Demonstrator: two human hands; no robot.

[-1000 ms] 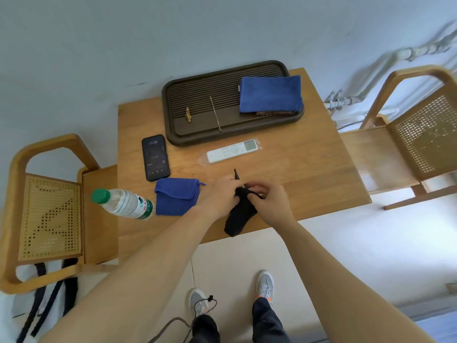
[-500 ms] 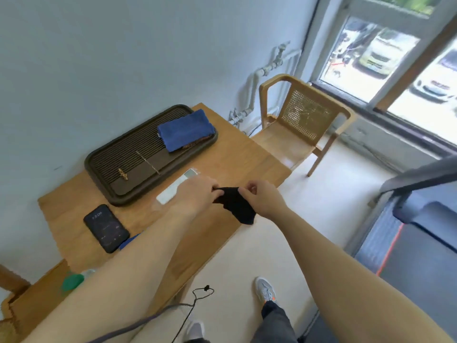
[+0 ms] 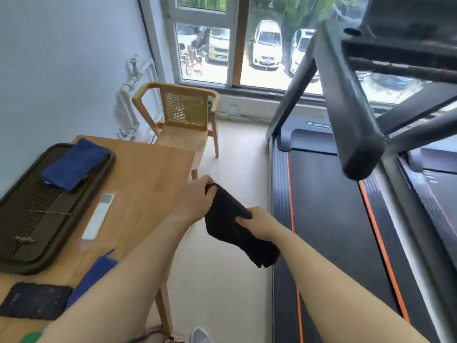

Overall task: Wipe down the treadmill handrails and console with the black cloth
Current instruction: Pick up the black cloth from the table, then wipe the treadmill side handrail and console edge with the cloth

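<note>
Bare forearms [image 3: 116, 283], grey sneaker [image 3: 200, 335] toe

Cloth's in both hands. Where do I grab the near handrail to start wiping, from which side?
Probably the handrail at its rounded free end, from above, black cloth under the right hand: the bar juts toward you, open all round there.

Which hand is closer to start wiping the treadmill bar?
Probably the right hand. Both hands grip the black cloth, but the handrail sticks out on the right side, nearer that hand, while the left hand is over by the table.
</note>
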